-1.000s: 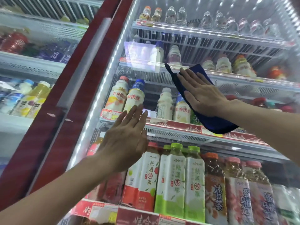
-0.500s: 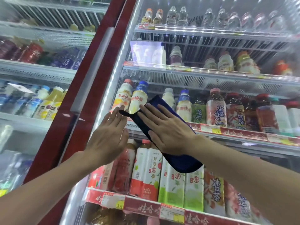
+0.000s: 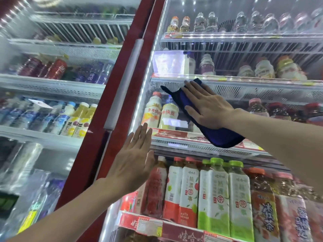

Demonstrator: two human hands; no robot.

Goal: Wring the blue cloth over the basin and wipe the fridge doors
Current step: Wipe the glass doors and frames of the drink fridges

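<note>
— Where's the cloth (image 3: 216, 137)?
— Flat on the right door (image 3: 244, 95), under the right hand (image 3: 208, 109) — fingers spread wide, palm pressing it to the glass, one corner sticking out left.
— And the left hand (image 3: 134, 165)?
— Lower left, fingers straight, flat near the door's lit edge, holding nothing; bottles (image 3: 215, 194) just right of it.

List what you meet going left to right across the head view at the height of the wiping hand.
Left fridge's bottles → grey door handle → red door frame → two pale yellow bottles → blue cloth → right hand → red-capped bottles.
</note>
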